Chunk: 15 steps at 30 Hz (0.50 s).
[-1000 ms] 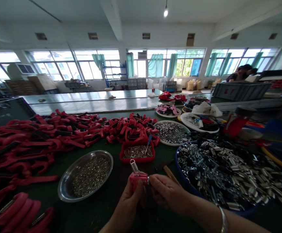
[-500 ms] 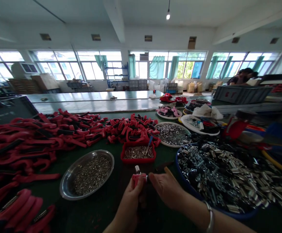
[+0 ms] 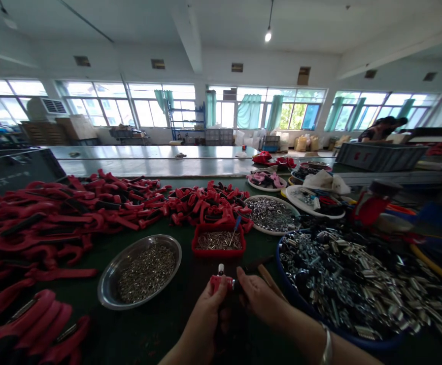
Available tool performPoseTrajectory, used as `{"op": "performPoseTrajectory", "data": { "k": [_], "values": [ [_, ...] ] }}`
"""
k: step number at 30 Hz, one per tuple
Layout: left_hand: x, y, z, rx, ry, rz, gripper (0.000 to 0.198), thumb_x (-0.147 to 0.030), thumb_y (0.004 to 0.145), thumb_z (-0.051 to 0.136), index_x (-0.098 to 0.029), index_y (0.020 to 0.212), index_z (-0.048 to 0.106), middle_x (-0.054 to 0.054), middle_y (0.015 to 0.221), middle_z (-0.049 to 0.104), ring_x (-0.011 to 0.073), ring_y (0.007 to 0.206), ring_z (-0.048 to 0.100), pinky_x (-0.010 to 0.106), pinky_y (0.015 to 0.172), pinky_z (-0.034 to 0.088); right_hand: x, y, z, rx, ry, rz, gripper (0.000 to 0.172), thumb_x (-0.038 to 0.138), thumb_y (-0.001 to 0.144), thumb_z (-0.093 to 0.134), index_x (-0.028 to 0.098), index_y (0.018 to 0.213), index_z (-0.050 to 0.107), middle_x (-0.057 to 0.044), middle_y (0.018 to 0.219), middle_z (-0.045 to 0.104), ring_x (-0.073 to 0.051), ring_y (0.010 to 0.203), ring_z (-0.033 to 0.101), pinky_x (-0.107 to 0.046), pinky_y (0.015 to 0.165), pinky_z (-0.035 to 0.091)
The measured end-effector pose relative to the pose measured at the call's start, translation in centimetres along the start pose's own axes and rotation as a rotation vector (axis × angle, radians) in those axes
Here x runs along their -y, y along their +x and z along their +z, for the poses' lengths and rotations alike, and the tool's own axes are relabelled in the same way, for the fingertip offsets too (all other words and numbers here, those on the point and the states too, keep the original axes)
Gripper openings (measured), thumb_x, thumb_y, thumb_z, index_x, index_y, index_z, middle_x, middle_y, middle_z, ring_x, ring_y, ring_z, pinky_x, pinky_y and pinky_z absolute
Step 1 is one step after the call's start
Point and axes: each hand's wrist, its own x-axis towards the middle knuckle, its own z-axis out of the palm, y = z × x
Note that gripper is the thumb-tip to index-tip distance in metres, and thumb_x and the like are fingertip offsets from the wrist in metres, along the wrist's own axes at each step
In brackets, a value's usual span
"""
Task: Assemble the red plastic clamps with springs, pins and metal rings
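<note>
Across the green workbench [image 3: 140, 332], our left hand [image 3: 201, 317] grips a small red plastic part [image 3: 217, 284] at lower centre of the frame; our right hand [image 3: 261, 304] curls just beside it, its hold unclear.

Bright daylight from the windows [image 3: 266, 109] leaves the left hand [image 3: 205, 309] and right hand [image 3: 262, 300] dim; edges bow, detail seems slightly soft.

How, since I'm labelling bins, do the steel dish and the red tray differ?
The steel dish is round, the red tray rectangular. The dish is larger than the tray. The dish holds small rings, the tray short pins. Both sit on the green bench.
</note>
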Motion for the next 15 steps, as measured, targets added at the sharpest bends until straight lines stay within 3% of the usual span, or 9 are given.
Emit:
{"op": "performPoseTrajectory", "data": {
  "k": [2,5,9,13,15],
  "values": [
    [-0.03,-0.03,-0.04,-0.004,-0.018,-0.015,0.052,-0.060,0.062,0.065,-0.020,0.091,0.048,-0.010,0.049,0.040,0.0019,0.037,0.027,0.014,0.037,0.016,0.14,-0.14,0.03,0.008,0.016,0.016,0.063,0.044,0.094,0.005,0.019,0.072,0.059,-0.005,0.063,0.061,-0.018,0.063,0.058,-0.030,0.061,0.042],
    [-0.07,0.05,-0.21,-0.011,-0.012,-0.030,0.051,-0.057,0.060,0.068,-0.020,0.087,0.048,-0.010,0.050,0.039,0.0018,0.037,0.027,0.014,0.037,0.017,0.37,-0.37,-0.31,-0.040,-0.025,-0.028,0.046,0.049,0.091,0.026,0.017,0.092,0.059,-0.010,0.088,0.065,-0.023,0.082,0.059,-0.034,0.071,0.041],
    [0.20,0.37,-0.69,-0.010,0.023,-0.021,0.049,-0.059,0.064,0.064,-0.019,0.090,0.051,-0.010,0.048,0.040,0.0021,0.036,0.027,0.014,0.035,0.018,0.54,-0.59,-0.58,0.094,0.017,0.038,0.066,0.044,0.094,0.006,0.018,0.067,0.060,-0.005,0.061,0.062,-0.017,0.061,0.060,-0.028,0.059,0.041],
    [0.56,0.53,-0.96,-0.041,0.036,-0.034,0.048,-0.057,0.063,0.065,-0.019,0.090,0.052,-0.009,0.050,0.041,0.0021,0.035,0.030,0.013,0.035,0.019,0.70,-0.77,-0.05,-0.080,-0.060,-0.032,0.047,0.051,0.090,0.028,0.016,0.092,0.060,-0.012,0.088,0.065,-0.025,0.083,0.060,-0.034,0.068,0.042],
    [0.66,0.50,-0.87,-0.032,0.063,-0.049,0.048,-0.058,0.063,0.065,-0.019,0.089,0.052,-0.008,0.051,0.044,0.0019,0.035,0.030,0.013,0.034,0.019,0.80,-0.79,0.11,0.016,0.032,0.055,0.057,0.046,0.093,0.014,0.016,0.079,0.061,-0.009,0.072,0.064,-0.021,0.069,0.061,-0.031,0.062,0.042]
  ]
}}
